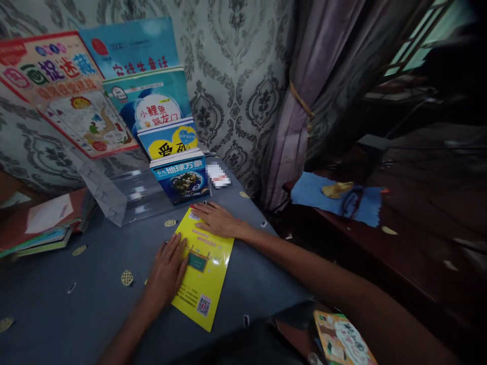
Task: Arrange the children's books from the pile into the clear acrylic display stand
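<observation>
A yellow book (207,284) lies flat on the dark grey tablecloth, its back cover with a QR code facing up. My left hand (169,266) rests along its left edge, fingers stretched out and partly on the cover. Across the top of the book lies my right hand (215,219), flat with its fingers extended. Just beyond my hands, a blue book with an Earth picture (182,183) stands at the front of a clear stepped rack (110,203). Other upright books, among them a teal one (163,101), rise behind it.
A stack of books (49,223) lies on the table's left side. An orange book (344,337) is low at the right, beside my right forearm. On a dark red surface at right, a blue cloth (315,195) carries small items. A tied purple curtain (300,116) hangs behind.
</observation>
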Tool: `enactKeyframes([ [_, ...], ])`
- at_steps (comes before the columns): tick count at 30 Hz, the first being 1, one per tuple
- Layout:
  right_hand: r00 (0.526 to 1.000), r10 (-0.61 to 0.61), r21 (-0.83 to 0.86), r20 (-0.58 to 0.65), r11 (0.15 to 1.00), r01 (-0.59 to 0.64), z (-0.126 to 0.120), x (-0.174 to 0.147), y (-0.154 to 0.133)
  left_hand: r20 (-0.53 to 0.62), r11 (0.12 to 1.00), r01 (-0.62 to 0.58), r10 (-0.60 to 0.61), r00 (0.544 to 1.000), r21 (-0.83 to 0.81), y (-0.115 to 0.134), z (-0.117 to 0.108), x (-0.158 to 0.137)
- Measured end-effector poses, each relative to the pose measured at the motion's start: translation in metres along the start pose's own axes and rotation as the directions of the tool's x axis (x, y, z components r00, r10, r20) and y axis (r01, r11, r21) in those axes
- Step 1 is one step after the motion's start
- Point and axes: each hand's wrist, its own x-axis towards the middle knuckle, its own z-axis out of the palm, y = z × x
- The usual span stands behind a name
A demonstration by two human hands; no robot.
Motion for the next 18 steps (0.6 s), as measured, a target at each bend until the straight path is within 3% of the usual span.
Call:
enactKeyframes([
  [18, 0.979, 0.180, -0.072, -0.097, 0.980, -0.188, 0.013, -0.066, -0.024, 0.147, 0.999, -0.025, 0.030, 0.989, -0.031, 0.010, -0.023, 0.006],
])
